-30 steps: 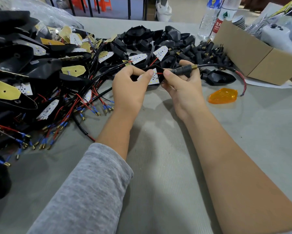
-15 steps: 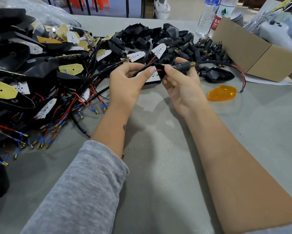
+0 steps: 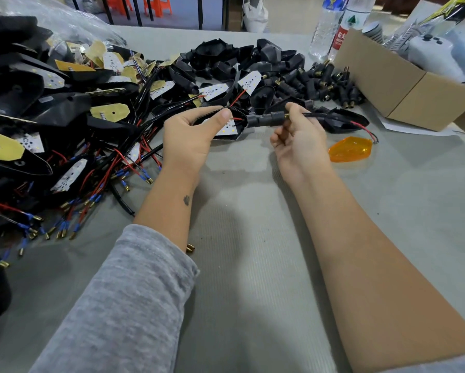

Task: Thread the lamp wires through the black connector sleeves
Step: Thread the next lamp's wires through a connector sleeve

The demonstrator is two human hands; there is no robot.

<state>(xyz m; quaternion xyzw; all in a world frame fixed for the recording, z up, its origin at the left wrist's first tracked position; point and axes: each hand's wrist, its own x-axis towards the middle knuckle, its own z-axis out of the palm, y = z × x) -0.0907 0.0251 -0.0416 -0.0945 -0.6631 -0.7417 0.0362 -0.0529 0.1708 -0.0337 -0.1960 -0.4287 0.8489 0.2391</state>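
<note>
Sleeve: long axis horizontal, brass end toward right.
Left hand: pinching lamp housing.
Right hand: fingertips closed on wire beside sleeve's brass end.

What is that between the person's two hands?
In the head view, a black connector sleeve bridges the gap between the left hand and right hand, joined to the lamp housing.

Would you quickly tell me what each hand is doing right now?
Left hand: closed on the lamp housing.
Right hand: fingers pinching the wire at the black connector sleeve.
</note>
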